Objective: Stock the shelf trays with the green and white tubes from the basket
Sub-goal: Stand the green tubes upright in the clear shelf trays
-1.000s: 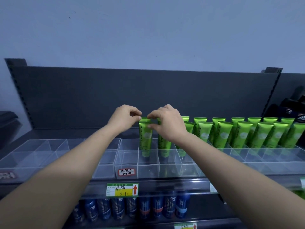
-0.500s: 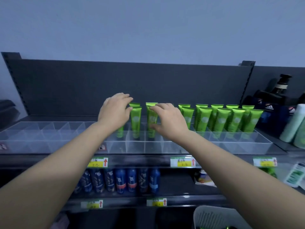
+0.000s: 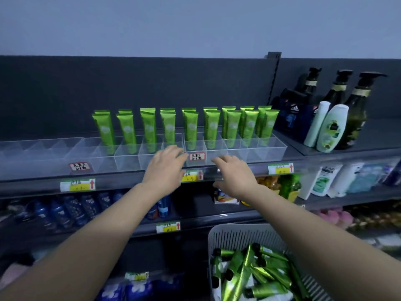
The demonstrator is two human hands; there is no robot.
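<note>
Fingers (image 3: 176, 152) relaxed, empty, left hand (image 3: 165, 169), right hand (image 3: 235, 175), green tubes (image 3: 169, 127) upright in trays (image 3: 270, 153), adidas box (image 3: 291, 118).

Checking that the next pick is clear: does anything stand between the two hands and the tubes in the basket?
Nothing visible does. The left hand and right hand are empty, in front of the trays. The basket, below and to the right, is open-topped, and its tubes lie uncovered.
</note>
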